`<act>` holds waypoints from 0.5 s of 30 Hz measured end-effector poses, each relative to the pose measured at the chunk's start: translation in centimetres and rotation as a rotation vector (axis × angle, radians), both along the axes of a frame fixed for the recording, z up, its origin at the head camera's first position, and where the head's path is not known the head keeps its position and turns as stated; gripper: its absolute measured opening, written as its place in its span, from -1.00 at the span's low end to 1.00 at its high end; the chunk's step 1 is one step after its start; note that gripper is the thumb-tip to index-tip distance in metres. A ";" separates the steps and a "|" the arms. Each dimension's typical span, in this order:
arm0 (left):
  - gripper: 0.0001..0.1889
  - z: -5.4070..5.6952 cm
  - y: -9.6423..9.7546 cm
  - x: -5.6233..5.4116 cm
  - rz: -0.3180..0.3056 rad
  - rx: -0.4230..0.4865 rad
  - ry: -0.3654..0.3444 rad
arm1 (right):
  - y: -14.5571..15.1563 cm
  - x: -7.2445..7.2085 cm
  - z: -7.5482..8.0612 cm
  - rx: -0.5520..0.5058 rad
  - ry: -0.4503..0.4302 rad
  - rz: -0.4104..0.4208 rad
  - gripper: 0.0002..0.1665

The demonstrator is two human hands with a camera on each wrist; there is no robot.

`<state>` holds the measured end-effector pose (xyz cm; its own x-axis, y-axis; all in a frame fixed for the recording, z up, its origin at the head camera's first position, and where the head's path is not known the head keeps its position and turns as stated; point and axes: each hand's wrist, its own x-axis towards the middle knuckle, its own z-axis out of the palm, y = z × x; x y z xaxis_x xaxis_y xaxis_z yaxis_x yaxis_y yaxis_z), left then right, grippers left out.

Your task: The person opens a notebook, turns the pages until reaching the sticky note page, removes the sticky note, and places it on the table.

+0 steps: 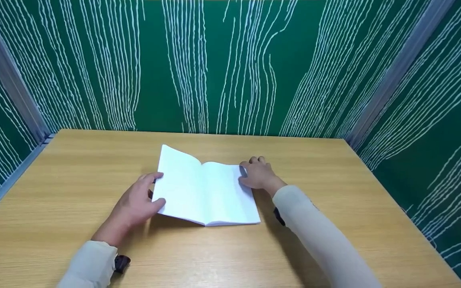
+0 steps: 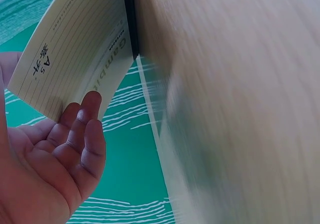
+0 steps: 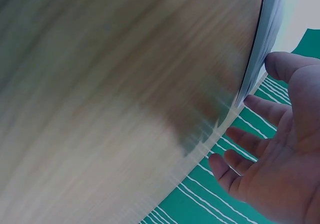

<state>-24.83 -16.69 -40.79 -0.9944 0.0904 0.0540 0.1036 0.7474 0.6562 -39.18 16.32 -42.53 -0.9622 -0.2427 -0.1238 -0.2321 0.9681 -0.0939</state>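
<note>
An open notebook (image 1: 182, 184) with blank-looking white pages lies on the wooden table, its spine running roughly away from me. The left half is raised off the tabletop at a slant. My left hand (image 1: 136, 202) grips that left edge, thumb on the page and fingers behind. From below, the left wrist view shows the notebook's cream, lined cover (image 2: 75, 48) with printed lettering. My right hand (image 1: 259, 174) is at the right edge near the far corner. In the right wrist view its thumb (image 3: 285, 66) and index fingertip pinch the stacked page edge, the other fingers loosely bent beyond it.
The wooden table (image 1: 74, 172) extends around the notebook on all sides. Green panels with white wavy lines (image 1: 222, 68) stand behind and beside it, joined by grey metal posts (image 1: 398, 72). A dark device (image 1: 121, 264) sits at the left wrist.
</note>
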 end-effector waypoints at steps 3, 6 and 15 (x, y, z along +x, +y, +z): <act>-0.24 0.1 0.1 0.0 0.001 -0.002 -0.002 | 0.0 0.0 0.0 -0.003 0.011 0.002 -0.32; -0.25 0.2 0.1 0.0 -0.008 -0.005 0.010 | 0.1 -0.1 0.1 0.001 0.022 0.020 -0.34; -0.26 0.2 0.1 0.1 -0.014 -0.014 0.016 | 0.1 -0.3 0.0 -0.003 0.024 0.023 -0.39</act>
<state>-24.74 -16.58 -40.63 -0.9921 0.1055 0.0683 0.1246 0.7549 0.6439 -39.47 16.38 -42.56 -0.9590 -0.2649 -0.1004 -0.2563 0.9623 -0.0908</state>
